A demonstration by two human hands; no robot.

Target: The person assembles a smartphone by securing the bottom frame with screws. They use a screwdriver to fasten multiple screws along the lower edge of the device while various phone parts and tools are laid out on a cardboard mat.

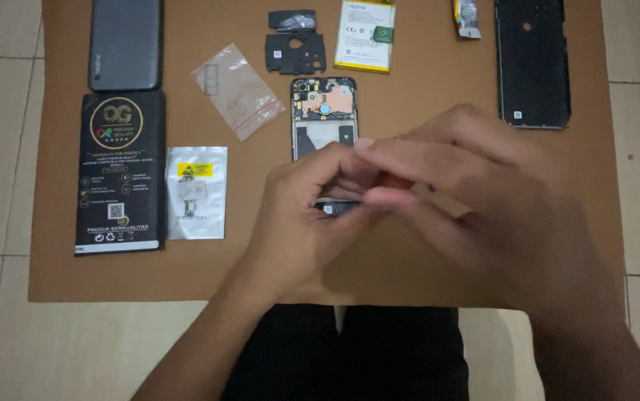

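A brown mat (409, 275) lies on pale floor tiles (75, 349), nearest the person's dark-trousered lap. Above it the left hand (298, 223) and right hand (483, 200) meet, fingertips (368, 174) pressed together, pinching something too blurred to tell. Just beyond and partly beneath the fingers lies the opened phone (324, 111); farther off lie a battery (365, 35), black cover plates (295, 44), and a dark frame (531, 63) to the right.

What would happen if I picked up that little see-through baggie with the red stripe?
The clear baggie would probably feel very light and floppy, since it is thin, crinkled plastic lying flat. It looks shiny, so it might slide on the brown mat.
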